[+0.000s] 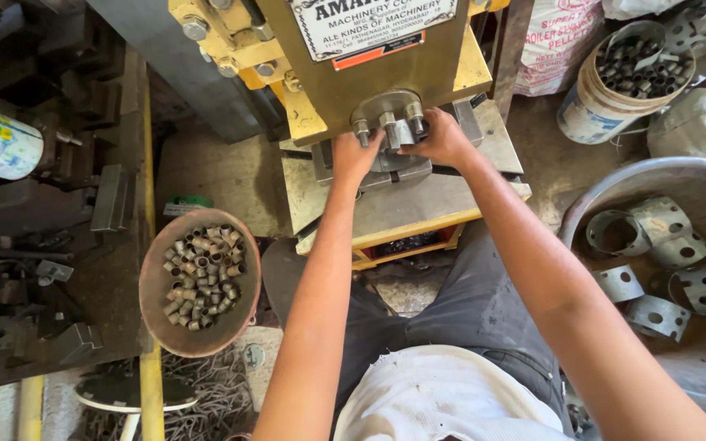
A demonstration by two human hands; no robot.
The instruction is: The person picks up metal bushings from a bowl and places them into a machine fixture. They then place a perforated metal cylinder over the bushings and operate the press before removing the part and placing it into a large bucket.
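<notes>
Head view shows both your hands at the press die: left hand [356,155] and right hand [443,139] pinch a small metal piece [399,133] under the ram [387,110]. Seat it square, then pull your fingers out before stroking. Bowl of short tubes [203,278] sits left.
</notes>
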